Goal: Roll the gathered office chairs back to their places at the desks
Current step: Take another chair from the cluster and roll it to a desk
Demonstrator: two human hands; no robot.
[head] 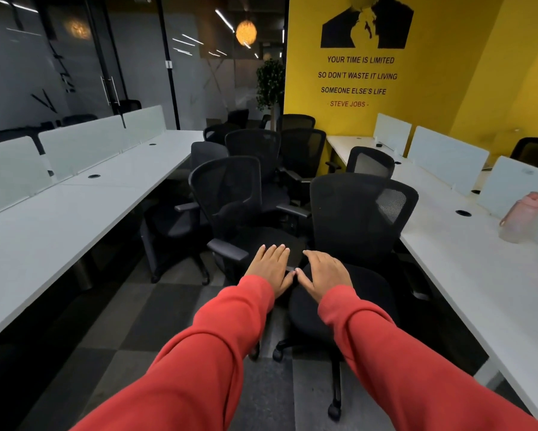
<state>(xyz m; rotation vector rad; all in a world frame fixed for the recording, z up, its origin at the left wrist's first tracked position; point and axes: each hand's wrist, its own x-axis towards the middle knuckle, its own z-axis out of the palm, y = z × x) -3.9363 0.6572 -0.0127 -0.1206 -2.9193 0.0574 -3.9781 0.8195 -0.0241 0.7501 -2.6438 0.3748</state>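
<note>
Several black mesh office chairs stand bunched in the aisle between two rows of white desks. The nearest chair is at centre right, its seat facing me. Another chair stands just left of it with its grey armrest toward me. My left hand is stretched out flat, fingers straight, over that chair's seat edge. Beside it, my right hand lies flat with straight fingers over the nearest chair's seat. Both arms wear red sleeves. Neither hand holds anything.
A long white desk with frosted dividers runs along the left, and another white desk along the right carries a pink bottle. More chairs crowd the aisle toward the yellow wall. Checked carpet lies open at lower left.
</note>
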